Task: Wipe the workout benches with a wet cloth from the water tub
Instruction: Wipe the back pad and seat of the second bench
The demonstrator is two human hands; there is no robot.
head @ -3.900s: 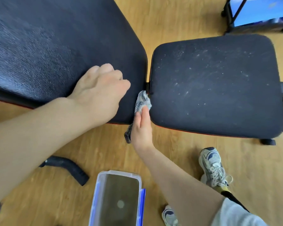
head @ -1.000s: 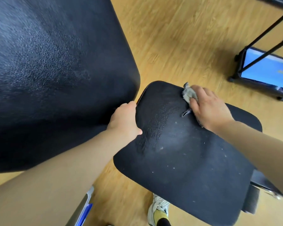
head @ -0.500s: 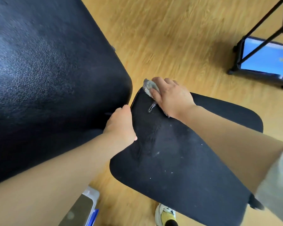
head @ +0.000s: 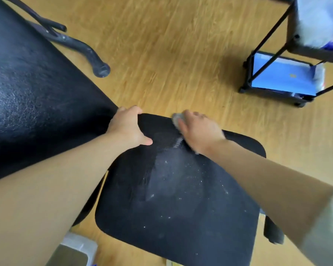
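The small black seat pad (head: pixel 181 198) of the workout bench fills the lower middle, dusted with white specks and showing a darker wet streak near its far edge. My right hand (head: pixel 198 129) presses a grey checked cloth (head: pixel 176 120) against the pad's far edge; most of the cloth is hidden under the palm. My left hand (head: pixel 127 127) grips the pad's far left corner, fingers curled over the edge. The large black backrest pad (head: pixel 33 96) lies to the left. A corner of the water tub (head: pixel 73 252) shows at the bottom left.
A black curved bench foot (head: pixel 96 62) rests on the wooden floor beyond the backrest. A black wheeled rack (head: pixel 273 79) holding a blue item stands at the upper right. Another bench foot (head: pixel 273 233) sticks out at the lower right.
The view has tilted forward. My right hand and the cloth have slid right along the pad's far edge, leaving a wet streak. My left hand has moved up to the pad's far corner.
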